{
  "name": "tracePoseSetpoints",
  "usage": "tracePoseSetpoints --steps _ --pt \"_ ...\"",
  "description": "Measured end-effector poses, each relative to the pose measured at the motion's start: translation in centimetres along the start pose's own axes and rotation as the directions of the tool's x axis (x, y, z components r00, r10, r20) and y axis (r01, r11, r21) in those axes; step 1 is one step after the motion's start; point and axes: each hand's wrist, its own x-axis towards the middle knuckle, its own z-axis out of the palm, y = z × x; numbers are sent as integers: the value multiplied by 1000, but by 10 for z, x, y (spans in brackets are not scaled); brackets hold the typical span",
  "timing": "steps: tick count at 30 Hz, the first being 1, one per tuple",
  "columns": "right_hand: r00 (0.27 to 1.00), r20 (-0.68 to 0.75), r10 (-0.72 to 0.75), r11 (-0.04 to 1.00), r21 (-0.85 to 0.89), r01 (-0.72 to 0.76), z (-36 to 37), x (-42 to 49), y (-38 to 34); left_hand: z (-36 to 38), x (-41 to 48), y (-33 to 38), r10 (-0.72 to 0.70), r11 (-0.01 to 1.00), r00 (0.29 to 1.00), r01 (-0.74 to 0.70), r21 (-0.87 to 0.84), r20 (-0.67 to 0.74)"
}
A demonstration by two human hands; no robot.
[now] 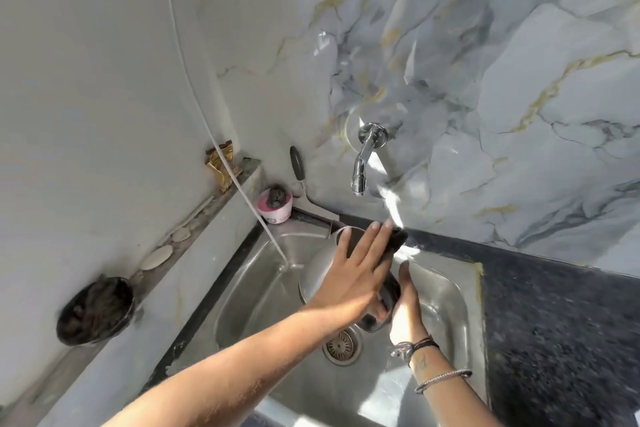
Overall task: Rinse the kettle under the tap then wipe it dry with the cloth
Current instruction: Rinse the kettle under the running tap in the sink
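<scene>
A steel kettle (317,274) with black handle parts lies tilted inside the steel sink (453,291), below and in front of the chrome wall tap (361,163). I see no water stream from the tap. My left hand (349,274) rests flat on top of the kettle with straight, slightly spread fingers; a blurred dark part (398,237) shows at the fingertips. From the right and underneath, my right hand (407,302) grips the kettle's black end. No cloth can be made out for certain.
A white cord (221,149) runs down the left wall into the sink. On the left ledge stand a black bowl (95,310), a gold wrapper (221,166) and a pink tub with a scrubber (275,204). The drain (341,345) is below the kettle. Dark granite counter (554,322) lies to the right.
</scene>
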Motion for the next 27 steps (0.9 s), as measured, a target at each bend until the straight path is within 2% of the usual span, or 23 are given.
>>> tracePoseSetpoints --steps 3,6,7,9,11,13,14,16,18,21,24,27 --pt "999 39 13 996 93 -16 -11 16 -1 6 13 -9 76 984 996 -83 -157 -49" --pt "999 44 -21 1000 23 20 -26 31 -2 4 22 -16 87 880 982 -154 -448 -168" --pt "999 36 -23 1000 10 22 -30 36 -2 3 25 -16 28 842 974 -145 -520 -226" --pt "1000 1 -25 1000 -3 25 -40 48 -1 3 32 -19 -242 744 931 -3 -668 -273" --pt "997 -66 -41 998 -53 37 -46 56 -1 4 44 -34 -554 603 815 250 -758 -172" --pt "995 -87 -43 995 -91 35 -48 61 -3 9 60 -58 -715 548 698 530 -647 -34" --pt "996 -86 -36 996 -84 29 -49 64 -3 14 70 -70 -742 558 670 634 -536 21" --pt "995 -88 -39 997 -74 33 -47 71 -7 21 89 -87 -755 542 634 747 -384 167" --pt "997 -71 -34 997 -64 30 -44 80 -9 28 108 -94 -739 501 601 793 -346 306" --pt "999 -27 -38 996 -85 36 -36 95 -15 38 130 -92 -692 479 593 804 -352 412" --pt "997 -22 -71 994 -80 69 -34 108 -19 45 140 -84 -725 418 563 818 -396 397" --pt "998 18 -63 994 -93 65 -32 117 -23 48 140 -78 -712 457 606 783 -422 355"
